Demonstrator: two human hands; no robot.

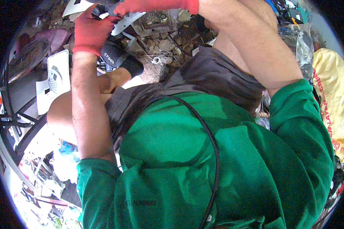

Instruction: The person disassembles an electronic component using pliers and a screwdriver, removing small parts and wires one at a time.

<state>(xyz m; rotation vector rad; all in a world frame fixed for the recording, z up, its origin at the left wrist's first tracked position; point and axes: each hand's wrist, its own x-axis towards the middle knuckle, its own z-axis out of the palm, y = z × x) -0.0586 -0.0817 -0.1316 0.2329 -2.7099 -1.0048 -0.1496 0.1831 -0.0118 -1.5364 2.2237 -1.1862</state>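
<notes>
At the top edge of the head view, my two hands in red work gloves with dark fingertips are close together. My left hand [91,32] is closed, its curled fingers meeting around something dark that I cannot make out. Reaching across from the right, my right hand [156,5] has its fingers bent at the same spot, also closed; what they hold is cut off by the frame's edge. Just below the fingers lies a pale grey, flat curved piece [128,22]; whether either hand touches it, I cannot tell.
Scrap and debris cover the ground [156,45] between my feet, by a dark clog [112,55]. A white panel with a round grille [57,72] leans left beside black metal bars [17,122]. A yellow sack [332,95] and clear plastic [305,47] are at right.
</notes>
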